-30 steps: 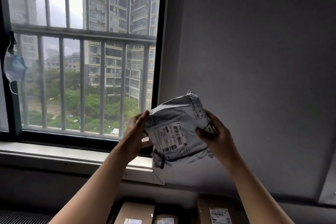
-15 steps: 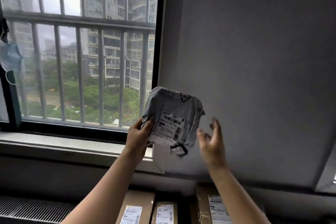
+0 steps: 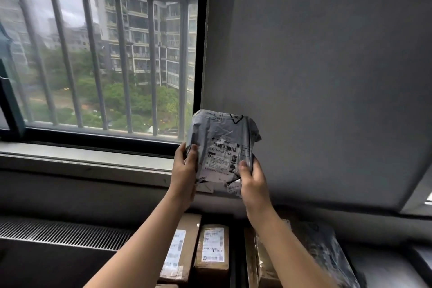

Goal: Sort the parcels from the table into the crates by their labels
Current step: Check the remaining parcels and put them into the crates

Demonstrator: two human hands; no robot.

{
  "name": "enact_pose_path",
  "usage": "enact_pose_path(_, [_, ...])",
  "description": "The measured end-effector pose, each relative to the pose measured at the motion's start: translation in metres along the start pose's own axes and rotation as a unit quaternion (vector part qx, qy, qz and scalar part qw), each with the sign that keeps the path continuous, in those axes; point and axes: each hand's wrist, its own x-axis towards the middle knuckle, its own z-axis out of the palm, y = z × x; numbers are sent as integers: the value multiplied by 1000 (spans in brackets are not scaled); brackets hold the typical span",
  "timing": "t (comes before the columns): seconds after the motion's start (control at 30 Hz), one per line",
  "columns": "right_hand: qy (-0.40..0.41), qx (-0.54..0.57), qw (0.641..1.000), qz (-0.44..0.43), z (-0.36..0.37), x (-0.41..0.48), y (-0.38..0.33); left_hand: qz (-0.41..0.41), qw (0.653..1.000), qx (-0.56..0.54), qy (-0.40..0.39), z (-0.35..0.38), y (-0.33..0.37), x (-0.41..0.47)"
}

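While the left hand (image 3: pixel 184 170) and right hand (image 3: pixel 253 182) grip the parcel (image 3: pixel 223 131) by its lower edges, fingers (image 3: pixel 192 151) curled round it, high above the boxes (image 3: pixel 212 250) — best smooth the label (image 3: pixel 222 159) flat and read it before sorting.

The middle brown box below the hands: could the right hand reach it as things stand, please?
Probably not yet: the right hand and left hand both hold the grey parcel. The middle brown box lies below with its labelled top uncovered, so the way looks free once that hand lets go.
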Motion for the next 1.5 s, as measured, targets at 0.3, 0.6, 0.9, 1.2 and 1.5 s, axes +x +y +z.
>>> enact_pose_path(0.3, [-54, -41, 983, 171, -12, -72, 107, -80, 981, 170, 51, -74, -93, -64])
enact_pose_path(0.6, [-67, -68, 942, 321, -19, -146, 195, -212, 929, 292, 78, -133, -172, -139])
enact_pose_path(0.9, [-143, -288, 900, 294, -28, -164, 209, -241, 900, 359, 62, -168, -169, -156])
enact_pose_path(1.2, [-256, -476, 805, 246, -38, -175, 214, -257, 828, 497, -32, -196, -169, -182])
enact_pose_path(1.5, [-271, -550, 761, 213, -32, -175, 210, -281, 775, 554, -114, -201, -169, -179])
